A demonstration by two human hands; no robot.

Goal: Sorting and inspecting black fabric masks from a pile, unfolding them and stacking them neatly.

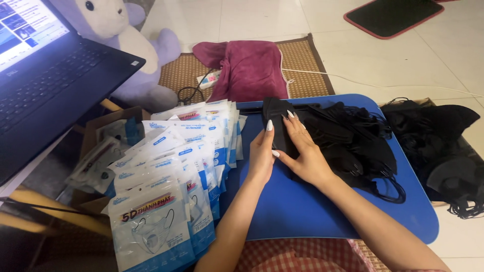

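A row of overlapping white-and-blue plastic mask packets [171, 186] is fanned out at seven o'clock beside the blue rounded lap table [302, 211]. At the table's centre, a small stack of folded black face masks [278, 126] is pressed between both hands: the left hand [262, 153] is set edge-on against its near-left side, the right hand [302, 151] laid flat across it, fingers extended, neither closed. The stack's long axis runs toward twelve o'clock. A loose black mask heap [358, 141] lies at two o'clock.
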